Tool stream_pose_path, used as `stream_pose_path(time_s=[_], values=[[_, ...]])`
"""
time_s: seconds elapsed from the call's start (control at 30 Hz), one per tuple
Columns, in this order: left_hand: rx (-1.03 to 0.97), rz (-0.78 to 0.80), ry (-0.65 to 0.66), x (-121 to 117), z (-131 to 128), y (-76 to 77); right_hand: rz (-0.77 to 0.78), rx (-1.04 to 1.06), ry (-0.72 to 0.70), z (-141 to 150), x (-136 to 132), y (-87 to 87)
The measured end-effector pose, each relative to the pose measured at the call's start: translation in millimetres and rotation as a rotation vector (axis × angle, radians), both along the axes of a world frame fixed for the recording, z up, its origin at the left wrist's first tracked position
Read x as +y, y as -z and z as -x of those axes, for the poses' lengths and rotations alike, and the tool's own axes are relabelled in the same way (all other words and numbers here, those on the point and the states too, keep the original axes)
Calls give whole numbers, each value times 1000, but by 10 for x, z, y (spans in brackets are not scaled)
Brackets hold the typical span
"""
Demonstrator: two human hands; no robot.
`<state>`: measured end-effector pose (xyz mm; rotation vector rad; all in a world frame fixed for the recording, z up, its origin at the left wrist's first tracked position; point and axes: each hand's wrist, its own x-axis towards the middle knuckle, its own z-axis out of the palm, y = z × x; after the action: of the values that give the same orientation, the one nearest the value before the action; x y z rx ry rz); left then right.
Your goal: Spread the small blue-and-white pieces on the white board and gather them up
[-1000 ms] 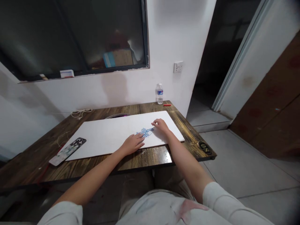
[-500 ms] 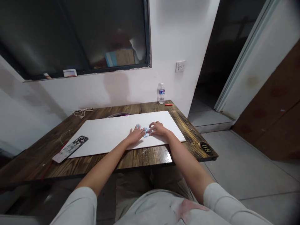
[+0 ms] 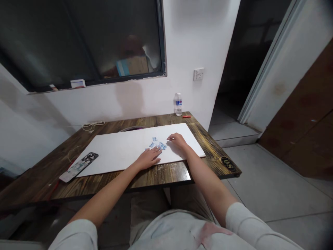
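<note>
On a white board (image 3: 117,152) lying across a dark scorched-wood table (image 3: 161,175), both hands are resting palm down with their fingers loosely extended, neither one clenching or gripping anything. The left hand (image 3: 148,158) is lying at the near edge of a small scatter of blue-printed paper pieces (image 3: 156,143), its fingertips (image 3: 158,150) touching or just beside the nearest piece; the view is too small to tell which. The right hand (image 3: 178,141) is resting just to the right of the scatter, its fingers pointing toward it. The pieces are lying flat near the middle of the board, mostly between the two hands. Just beside the board's left corner, a phone in a patterned case (image 3: 79,166) is lying on the table. Near the far corner, a plastic water bottle (image 3: 178,104) is standing upright, with a small red stick (image 3: 186,116) lying just beside it. A white cord (image 3: 91,126) is lying coiled along the far edge.
</note>
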<state>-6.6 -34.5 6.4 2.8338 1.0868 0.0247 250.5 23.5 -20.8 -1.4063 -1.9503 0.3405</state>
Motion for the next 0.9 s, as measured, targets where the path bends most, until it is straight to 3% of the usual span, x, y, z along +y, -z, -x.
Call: stream_pose_path(time_s=[0.17, 0.33, 0.43, 0.53, 0.6, 0.9], values=[[97, 6, -161, 20, 285, -64, 0, -14, 2, 18, -47, -36], [58, 10, -354, 139, 162, -90, 17, 12, -141, 76, -121, -28], [-41, -27, -298, 139, -35, -79, 21, -56, -264, 145, -132, -20], [-59, -62, -171, 70, -182, -38, 7, -126, -316, 220, -149, -29], [-54, -95, -156, 17, -207, -2, -6, -167, -321, 256, -170, -46], [-115, -221, -376, -8, -3, 57, -60, -216, -269, 197, -167, -78]])
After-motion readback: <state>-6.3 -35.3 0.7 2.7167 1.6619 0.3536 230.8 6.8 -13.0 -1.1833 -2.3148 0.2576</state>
